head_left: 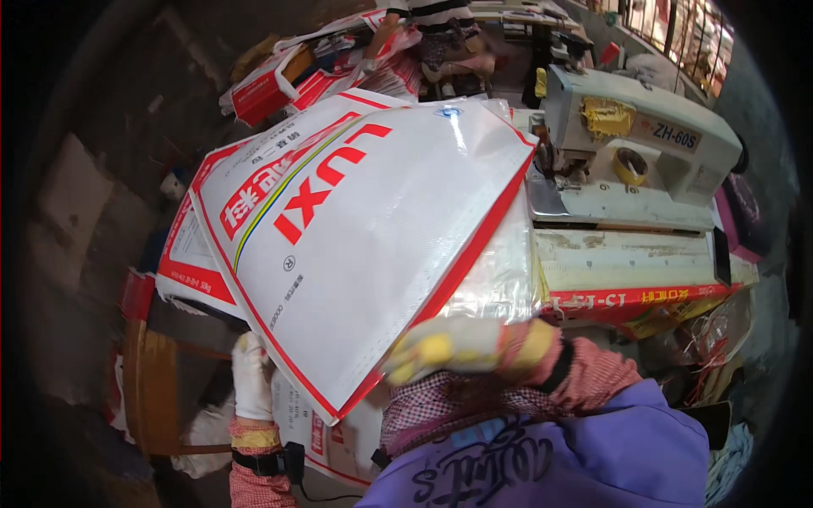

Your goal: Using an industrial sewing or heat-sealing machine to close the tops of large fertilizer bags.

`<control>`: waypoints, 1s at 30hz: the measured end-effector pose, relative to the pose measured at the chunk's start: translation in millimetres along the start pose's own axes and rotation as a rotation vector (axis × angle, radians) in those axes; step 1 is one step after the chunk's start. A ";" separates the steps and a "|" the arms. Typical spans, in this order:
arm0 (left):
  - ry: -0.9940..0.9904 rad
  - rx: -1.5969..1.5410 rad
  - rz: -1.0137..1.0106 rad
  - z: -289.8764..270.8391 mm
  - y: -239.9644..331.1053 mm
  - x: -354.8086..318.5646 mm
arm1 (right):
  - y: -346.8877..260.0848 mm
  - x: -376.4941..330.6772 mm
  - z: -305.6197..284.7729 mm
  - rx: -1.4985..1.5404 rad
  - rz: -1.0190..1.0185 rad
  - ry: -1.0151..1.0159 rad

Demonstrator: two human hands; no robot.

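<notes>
Two gloved hands are busy with one large white woven sack (364, 245), edged and lettered in red, which is lifted and tilted over the stack of similar sacks (190, 262) lying on the bench (627, 258). The right hand (461, 345), in a yellow-and-pale work glove, is closed over the sack's lower right edge close to its bottom corner, fingers curled around the border. The left hand (251, 377), in a white glove, sits lower at the left, below the sack's lower edge; its fingers look folded against the sacking there, though whether it grips this sack or the one beneath cannot be told. An industrial sewing machine (635, 144), cream-coloured, stands on the bench just beyond the raised sack's right edge, with a roll of yellow tape (631, 167) on its body. More red-and-white sacks (322, 63) are heaped at the far side, where part of another person (440, 34) shows. Judging by the pose, the step in hand is lifting a single sack free of the stack and swinging it about; the next move would call for both hands to keep the edge taut and square so it lies flat and does not drag its neighbours along.
</notes>
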State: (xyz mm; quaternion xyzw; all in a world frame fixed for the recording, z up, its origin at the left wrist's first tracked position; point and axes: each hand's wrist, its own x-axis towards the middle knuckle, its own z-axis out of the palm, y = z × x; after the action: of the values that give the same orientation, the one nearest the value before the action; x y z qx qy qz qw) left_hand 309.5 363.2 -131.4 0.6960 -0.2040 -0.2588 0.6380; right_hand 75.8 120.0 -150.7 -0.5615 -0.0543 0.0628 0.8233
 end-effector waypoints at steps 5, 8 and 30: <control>-0.098 -0.021 -0.039 25.5 -2.2 -24.4 | 15.3 -48.8 -96.5 1.004 -0.425 0.182; 0.018 0.146 0.101 7.8 13.5 -40.6 | -19.7 -56.9 -86.0 -0.387 -0.390 0.718; 0.117 -0.073 -0.125 -70.7 -132.7 -132.8 | 5.4 -39.8 -150.7 -0.082 -0.491 0.707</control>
State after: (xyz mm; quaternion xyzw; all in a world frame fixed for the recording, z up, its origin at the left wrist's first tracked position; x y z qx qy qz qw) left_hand 243.2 513.7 -246.3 0.6975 -0.1131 -0.2642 0.6565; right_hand 60.5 -23.0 -211.3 -0.5513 0.0963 -0.3334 0.7587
